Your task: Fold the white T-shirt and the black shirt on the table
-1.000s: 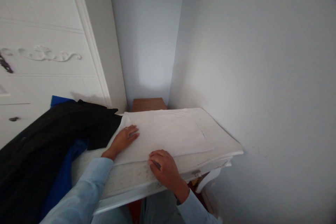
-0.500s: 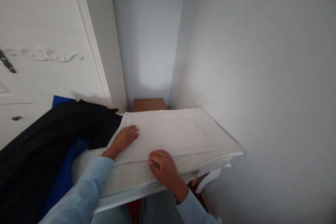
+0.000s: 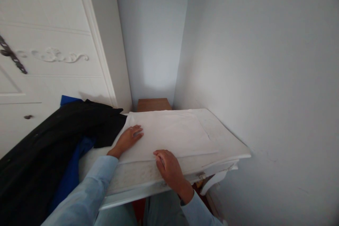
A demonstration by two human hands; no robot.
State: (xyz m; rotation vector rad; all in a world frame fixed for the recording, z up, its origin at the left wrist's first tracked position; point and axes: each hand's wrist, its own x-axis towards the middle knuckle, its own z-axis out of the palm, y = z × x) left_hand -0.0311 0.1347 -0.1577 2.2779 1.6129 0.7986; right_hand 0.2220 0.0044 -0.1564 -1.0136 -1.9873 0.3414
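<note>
A white cloth lies spread flat over the white table. My left hand rests palm down on the cloth's left part, its fingers stretched out and a ring showing on one of them. At the cloth's near edge, my right hand is curled, with thumb and fingers drawn together. Whether those fingertips pinch the edge or anything else is hidden. Left of the cloth, a black garment is heaped over the table's end, with blue fabric showing beneath it.
A white cabinet with dark handles stands at the left behind the garments. Behind the table is a brown wooden box-like piece in the corner. The grey wall runs close along the table's right side.
The view has turned slightly left, so everything sits a little farther right. My right hand's fingers have shifted slightly at the cloth's near edge; my left hand stays flat on the cloth.
</note>
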